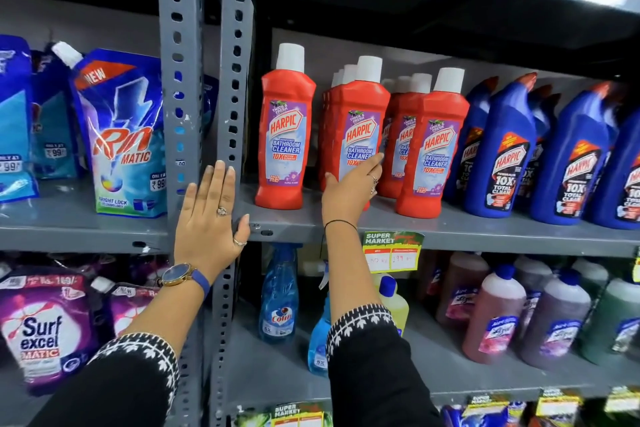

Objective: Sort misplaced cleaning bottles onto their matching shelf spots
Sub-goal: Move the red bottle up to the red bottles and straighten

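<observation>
Reaching into the middle shelf (450, 229), the right hand (349, 194) has fingers extended against the lower label of a red Harpic bottle (356, 128); thumb splayed to the left, fingers loose, not closed around anything. Contact looks like fingertips on the front face, though a firm touch cannot be confirmed. No grasp yet.

Left hand (211, 215) lies flat and open on the grey upright post (180, 80), well to the left of the working hand. Likely a brace while leaning in; holds nothing.

The bottle at the fingertips stands at the front of a row of like red bottles. A lone red bottle (285, 128) stands apart just left of the thumb, with a gap between. More red bottles (431, 146) sit right of the fingers, then blue Harpic bottles (498, 156) further right. Reds grouped with reds, blues with blues, so the fingers probably mean to nudge or straighten the row, or pick a bottle to close the gap.

Orientation: bottle upright, long axis vertical, white cap up, label facing outward toward the aisle. Base on the shelf above the wrist (341, 224).

Below the forearm: spray bottle (278, 295) on the lower shelf.
</observation>
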`<action>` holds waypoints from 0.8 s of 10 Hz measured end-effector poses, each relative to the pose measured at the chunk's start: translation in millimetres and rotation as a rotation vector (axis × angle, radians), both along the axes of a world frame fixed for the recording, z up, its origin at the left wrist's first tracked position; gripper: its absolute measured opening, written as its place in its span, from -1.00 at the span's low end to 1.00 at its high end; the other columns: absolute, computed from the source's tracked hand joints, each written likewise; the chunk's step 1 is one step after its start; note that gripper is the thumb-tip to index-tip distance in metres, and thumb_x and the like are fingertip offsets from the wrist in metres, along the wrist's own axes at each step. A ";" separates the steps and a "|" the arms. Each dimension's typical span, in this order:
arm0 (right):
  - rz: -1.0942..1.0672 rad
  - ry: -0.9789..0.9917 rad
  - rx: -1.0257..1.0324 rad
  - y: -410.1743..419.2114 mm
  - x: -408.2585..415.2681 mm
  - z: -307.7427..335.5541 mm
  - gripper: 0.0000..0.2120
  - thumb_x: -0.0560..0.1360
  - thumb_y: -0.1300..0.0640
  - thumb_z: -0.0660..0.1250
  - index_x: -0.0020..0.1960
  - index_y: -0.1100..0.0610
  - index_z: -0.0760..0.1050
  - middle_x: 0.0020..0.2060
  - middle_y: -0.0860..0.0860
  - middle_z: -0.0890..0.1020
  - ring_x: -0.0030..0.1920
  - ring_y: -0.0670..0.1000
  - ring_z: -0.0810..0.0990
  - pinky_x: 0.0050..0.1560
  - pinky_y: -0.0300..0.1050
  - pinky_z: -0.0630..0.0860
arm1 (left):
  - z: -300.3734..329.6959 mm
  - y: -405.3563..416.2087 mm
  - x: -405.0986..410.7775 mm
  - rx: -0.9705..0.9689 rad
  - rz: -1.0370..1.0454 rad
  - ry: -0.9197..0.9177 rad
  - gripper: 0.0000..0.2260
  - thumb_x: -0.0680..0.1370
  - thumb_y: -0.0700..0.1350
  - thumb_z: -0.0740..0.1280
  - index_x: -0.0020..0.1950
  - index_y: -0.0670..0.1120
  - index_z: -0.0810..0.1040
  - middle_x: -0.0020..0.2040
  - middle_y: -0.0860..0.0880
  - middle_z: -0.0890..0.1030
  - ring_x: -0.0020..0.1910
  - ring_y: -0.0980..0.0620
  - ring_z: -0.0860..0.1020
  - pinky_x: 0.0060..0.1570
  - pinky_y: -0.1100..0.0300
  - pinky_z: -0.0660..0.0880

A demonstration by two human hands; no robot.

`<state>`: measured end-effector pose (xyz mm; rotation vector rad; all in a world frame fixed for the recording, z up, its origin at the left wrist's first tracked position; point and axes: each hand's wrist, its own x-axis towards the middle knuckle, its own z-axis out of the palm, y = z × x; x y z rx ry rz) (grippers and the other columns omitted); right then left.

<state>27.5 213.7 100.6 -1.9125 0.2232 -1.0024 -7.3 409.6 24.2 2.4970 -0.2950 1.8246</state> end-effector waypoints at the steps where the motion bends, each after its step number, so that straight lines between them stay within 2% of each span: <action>1: 0.001 0.020 -0.030 -0.2 1.1 0.0 -0.04 0.43 0.14 0.47 0.52 0.30 -0.16 0.48 0.22 0.17 0.42 0.24 0.25 0.41 0.21 0.22 | 0.1 0.6 0.8 0.003 0.002 -0.001 -0.36 0.51 0.01 0.12 0.54 -0.22 0.09 0.51 -0.20 0.17 0.48 -0.15 0.15 0.50 0.06 -0.10; 3: -0.017 0.036 -0.051 -0.9 1.1 -0.7 -0.05 0.45 0.13 0.44 0.52 0.30 -0.18 0.48 0.22 0.15 0.45 0.22 0.21 0.44 0.18 0.18 | -1.4 1.4 2.1 0.002 0.014 -0.002 -0.34 0.52 0.02 0.10 0.57 -0.17 -0.01 0.53 -0.17 0.13 0.50 -0.12 0.11 0.50 0.06 -0.11; 5: -0.005 0.054 -0.059 0.6 -4.7 -1.0 -0.06 0.49 0.06 0.40 0.51 0.30 -0.23 0.53 0.24 -0.01 0.53 0.23 -0.06 0.48 0.18 0.01 | -2.0 1.9 4.3 0.006 0.011 -0.023 -0.34 0.52 0.02 0.11 0.57 -0.17 0.00 0.53 -0.18 0.13 0.51 -0.10 0.09 0.50 0.06 -0.11; 6: 0.038 -0.180 -0.135 12.8 -20.8 -17.3 -0.10 0.52 -0.02 0.34 0.52 0.28 -0.22 0.54 0.19 -0.12 0.54 0.17 -0.17 0.53 0.12 -0.10 | -2.8 2.4 5.3 0.007 0.009 -0.031 -0.33 0.52 0.02 0.11 0.57 -0.17 -0.01 0.54 -0.17 0.12 0.51 -0.10 0.08 0.50 0.06 -0.11; 7: 0.177 -0.388 -0.243 38.6 -46.6 -62.7 -0.18 0.57 -0.06 0.25 0.54 0.17 -0.23 0.54 0.02 -0.20 0.55 0.06 -0.20 0.54 0.02 -0.15 | -2.7 2.3 5.0 0.012 0.016 -0.031 -0.34 0.53 0.02 0.12 0.56 -0.18 0.00 0.54 -0.17 0.11 0.52 -0.09 0.07 0.50 0.06 -0.12; 8: 0.264 -0.383 -0.366 53.8 -60.2 -125.1 -0.24 0.57 -0.04 0.22 0.54 0.16 -0.16 0.54 0.08 -0.08 0.55 0.06 -0.13 0.53 -0.03 -0.13 | -2.3 1.5 3.3 0.009 0.015 -0.030 -0.35 0.53 0.01 0.13 0.55 -0.21 0.04 0.53 -0.20 0.14 0.51 -0.11 0.10 0.50 0.07 -0.13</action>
